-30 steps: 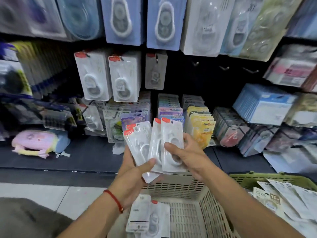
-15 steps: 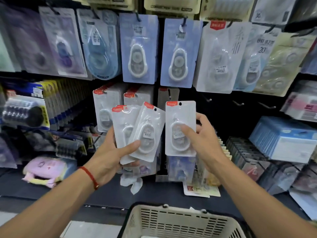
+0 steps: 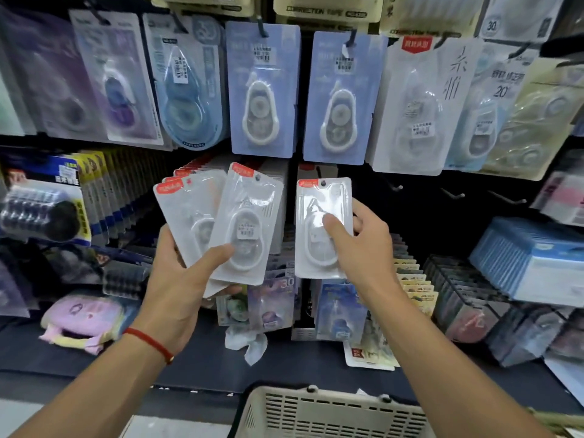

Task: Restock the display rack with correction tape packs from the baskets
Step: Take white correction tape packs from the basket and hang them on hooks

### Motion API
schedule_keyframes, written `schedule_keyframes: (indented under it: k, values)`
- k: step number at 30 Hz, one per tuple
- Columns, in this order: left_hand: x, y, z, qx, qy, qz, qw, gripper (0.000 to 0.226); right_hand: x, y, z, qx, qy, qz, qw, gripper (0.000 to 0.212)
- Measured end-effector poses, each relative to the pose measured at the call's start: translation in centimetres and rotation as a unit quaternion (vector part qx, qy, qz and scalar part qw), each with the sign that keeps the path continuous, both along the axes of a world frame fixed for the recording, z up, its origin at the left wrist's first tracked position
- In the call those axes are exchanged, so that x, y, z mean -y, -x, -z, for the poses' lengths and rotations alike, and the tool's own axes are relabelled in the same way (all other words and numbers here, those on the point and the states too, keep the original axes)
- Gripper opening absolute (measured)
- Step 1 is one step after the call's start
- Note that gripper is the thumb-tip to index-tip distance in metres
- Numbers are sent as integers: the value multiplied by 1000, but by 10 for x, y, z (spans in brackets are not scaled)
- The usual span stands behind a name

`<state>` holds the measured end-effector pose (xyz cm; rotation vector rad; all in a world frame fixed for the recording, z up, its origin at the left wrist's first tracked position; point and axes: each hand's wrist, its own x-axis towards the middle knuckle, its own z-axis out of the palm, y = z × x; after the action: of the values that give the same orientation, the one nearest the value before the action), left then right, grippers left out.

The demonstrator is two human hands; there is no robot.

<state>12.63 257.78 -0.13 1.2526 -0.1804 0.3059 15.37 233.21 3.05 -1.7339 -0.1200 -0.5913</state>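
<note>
My left hand [image 3: 177,279] grips a fan of white correction tape packs [image 3: 243,222] with red top labels, thumb across the front one. My right hand [image 3: 363,248] pinches a single white pack [image 3: 316,200] upright, its hang hole level with the rack's middle row. Just behind it a peg holds a matching pack [image 3: 316,169], mostly hidden. To the left, more matching packs [image 3: 196,167] hang behind the fan. The rack's upper row carries blue packs [image 3: 264,90] and others.
A beige plastic basket [image 3: 331,412] sits below between my forearms. Bare metal pegs [image 3: 455,194] stick out to the right of the held pack. Upright stock rows [image 3: 414,279] and a blue box stack [image 3: 531,260] fill the shelf. A pink pouch [image 3: 82,320] lies left.
Both hands rose from over the basket to the rack's middle row. My right hand drew one pack out of the fan and moved it right, up to the peg.
</note>
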Motion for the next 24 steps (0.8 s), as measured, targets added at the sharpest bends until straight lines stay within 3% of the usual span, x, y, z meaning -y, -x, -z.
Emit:
schedule_keyframes:
  k: [5, 8, 10, 13, 16, 24]
  values:
    - [0, 2, -1, -7, 9, 15, 1000, 66, -3, -3, 1, -24, 12, 16, 999, 19]
    - [5, 3, -1, -9, 11, 20, 1000, 71, -1, -7, 5, -131, 145, 56, 979, 59]
    - [9, 4, 1, -13, 12, 33, 999, 73, -2, -2, 9, -140, 184, 89, 969, 68]
    - [16, 5, 4, -20, 11, 59, 998, 72, -6, 10, 10, -84, 114, -17, 990, 38]
    - [23, 5, 6, -19, 21, 107, 994, 69, -15, 17, 15, -125, 72, -145, 979, 45]
    - [28, 5, 3, -39, 38, 95, 994, 55, -11, 18, 17, -94, -67, -91, 989, 36]
